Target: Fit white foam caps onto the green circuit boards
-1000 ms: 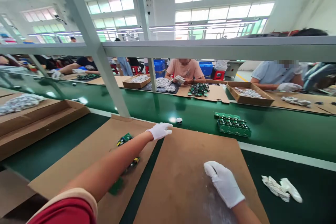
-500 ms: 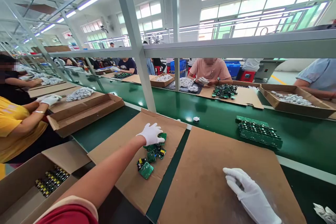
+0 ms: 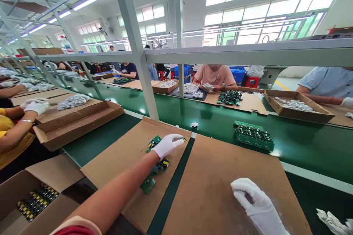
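Observation:
My left hand (image 3: 168, 145), in a white glove, reaches over the left cardboard sheet (image 3: 116, 165). A small green circuit board (image 3: 184, 139) shows at its fingertips, gripped between thumb and fingers and mostly hidden by them. Around and below that hand lie loose circuit boards with yellow and black parts, among them one (image 3: 148, 184) showing its green side and one (image 3: 163, 164) with a yellow component. Over the right cardboard sheet (image 3: 209, 187) is my right hand (image 3: 255, 200), also gloved, its fingers bent and apart from the thumb, with nothing seen between them.
A green conveyor belt (image 3: 171, 112) runs across, carrying a block of circuit boards (image 3: 253, 136) and a small white piece (image 3: 194, 125). A box (image 3: 66, 165) of boards is low at left. A metal post (image 3: 138, 51) rises ahead. Co-workers sit across and to the left.
My left hand has moved right from the pile and now has a board at its fingertips. My right hand's fingers have curled slightly. The view has shifted a little.

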`<state>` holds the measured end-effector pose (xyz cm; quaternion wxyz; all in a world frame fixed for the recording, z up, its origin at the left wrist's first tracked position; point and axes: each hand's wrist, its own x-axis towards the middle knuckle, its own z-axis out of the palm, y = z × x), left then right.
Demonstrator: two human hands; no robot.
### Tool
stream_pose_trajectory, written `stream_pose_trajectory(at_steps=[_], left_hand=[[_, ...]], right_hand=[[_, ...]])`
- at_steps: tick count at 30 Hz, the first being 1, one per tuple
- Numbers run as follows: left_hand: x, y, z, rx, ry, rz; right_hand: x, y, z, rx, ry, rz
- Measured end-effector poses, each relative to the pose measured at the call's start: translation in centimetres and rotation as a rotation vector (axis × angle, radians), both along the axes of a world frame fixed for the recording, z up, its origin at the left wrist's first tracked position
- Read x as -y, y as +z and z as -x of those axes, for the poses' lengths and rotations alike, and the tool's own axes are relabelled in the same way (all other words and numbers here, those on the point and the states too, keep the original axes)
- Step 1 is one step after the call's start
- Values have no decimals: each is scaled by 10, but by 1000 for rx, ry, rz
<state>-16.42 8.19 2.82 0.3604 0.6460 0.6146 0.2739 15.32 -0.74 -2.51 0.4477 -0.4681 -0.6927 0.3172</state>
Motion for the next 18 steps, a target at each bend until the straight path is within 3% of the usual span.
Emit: stream_pose_trajectory(at_steps=[3, 5, 8, 10, 12, 16, 18], left_hand=[[20, -4, -55, 290, -97, 134], [35, -7, -91, 714, -142, 395], [52, -8, -133, 1298, -108, 777], [57, -9, -149, 1387, -62, 827], [60, -13, -158, 1375, -34, 805], [61, -31, -159, 1359, 23, 745], [62, -40, -157, 1372, 34, 749]], right_hand=[[9, 1, 1, -87, -2, 215], [12, 1, 0, -158, -27, 326], [8, 1, -6, -170, -69, 190], [4, 4, -10, -131, -111, 51], [2, 6, -13, -180, -165, 39], [5, 9, -10, -430, -196, 314], [7, 10, -7, -400, -177, 384]])
